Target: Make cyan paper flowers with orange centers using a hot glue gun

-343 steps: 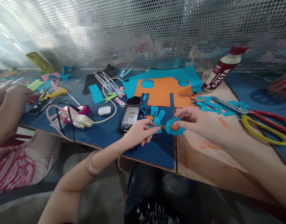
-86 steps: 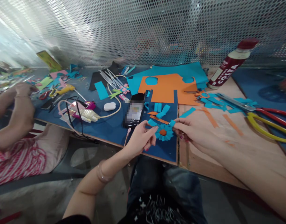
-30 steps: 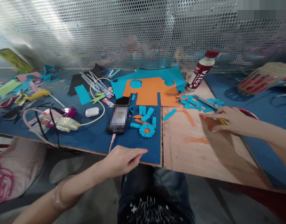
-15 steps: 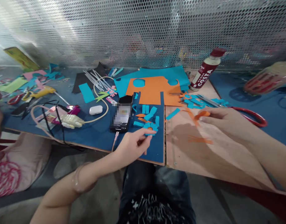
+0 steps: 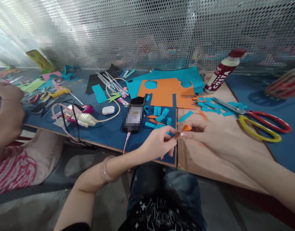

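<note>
Both hands meet above the seam between the blue tabletop and the bare board. My right hand (image 5: 210,138) pinches a small orange paper strip (image 5: 186,128) bent into a loop. Closed at the fingertips, my left hand (image 5: 160,142) pinches the other end of that strip. Small bent blue paper pieces (image 5: 164,113) and an orange piece (image 5: 152,116) lie just beyond my left hand. A loose blue strip (image 5: 186,116) is beyond the fingertips. Scissors (image 5: 260,123) with red and yellow handles rest to the right of my right hand.
An orange sheet (image 5: 162,99) lies over a blue sheet (image 5: 188,72). A red-capped bottle (image 5: 221,75) stands behind. A phone (image 5: 133,117) with a cable, an earbud case (image 5: 108,110) and a power strip (image 5: 82,118) are at left. Another person's arm (image 5: 8,112) is far left.
My right hand has moved left with the orange strip, and my left hand has moved right to meet it. The left hand has let go of the blue paper flower. The view has shifted left.
</note>
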Demonstrator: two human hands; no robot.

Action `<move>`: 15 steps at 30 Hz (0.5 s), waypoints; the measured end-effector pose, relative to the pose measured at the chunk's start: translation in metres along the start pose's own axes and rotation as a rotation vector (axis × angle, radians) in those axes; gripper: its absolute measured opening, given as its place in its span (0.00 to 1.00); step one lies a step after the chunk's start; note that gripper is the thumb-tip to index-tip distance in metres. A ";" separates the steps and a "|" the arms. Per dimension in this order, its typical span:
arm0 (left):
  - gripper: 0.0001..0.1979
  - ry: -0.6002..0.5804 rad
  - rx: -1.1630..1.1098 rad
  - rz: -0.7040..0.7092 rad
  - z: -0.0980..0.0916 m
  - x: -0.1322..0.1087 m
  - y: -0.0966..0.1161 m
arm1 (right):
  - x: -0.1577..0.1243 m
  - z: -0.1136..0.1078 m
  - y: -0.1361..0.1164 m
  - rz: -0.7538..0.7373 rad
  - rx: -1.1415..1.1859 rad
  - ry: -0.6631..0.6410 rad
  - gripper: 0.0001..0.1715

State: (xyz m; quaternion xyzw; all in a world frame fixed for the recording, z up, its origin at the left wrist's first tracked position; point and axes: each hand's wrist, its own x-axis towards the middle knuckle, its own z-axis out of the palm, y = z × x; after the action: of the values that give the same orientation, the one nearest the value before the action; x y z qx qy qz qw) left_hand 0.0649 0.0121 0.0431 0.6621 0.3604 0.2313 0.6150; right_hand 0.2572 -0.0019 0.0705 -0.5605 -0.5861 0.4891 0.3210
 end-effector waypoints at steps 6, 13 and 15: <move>0.07 0.016 0.013 0.005 0.000 -0.006 0.002 | 0.002 0.003 0.004 0.018 0.093 -0.008 0.23; 0.06 0.039 0.080 0.036 0.004 -0.007 -0.001 | 0.005 0.004 0.013 -0.023 0.059 -0.016 0.23; 0.06 0.046 0.087 0.034 0.004 -0.007 -0.003 | 0.005 0.005 0.014 -0.006 0.050 -0.004 0.25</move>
State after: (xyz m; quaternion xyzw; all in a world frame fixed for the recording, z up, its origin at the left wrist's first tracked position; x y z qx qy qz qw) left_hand 0.0628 0.0037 0.0406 0.6887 0.3728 0.2411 0.5732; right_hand 0.2564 0.0000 0.0546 -0.5495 -0.5759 0.5041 0.3351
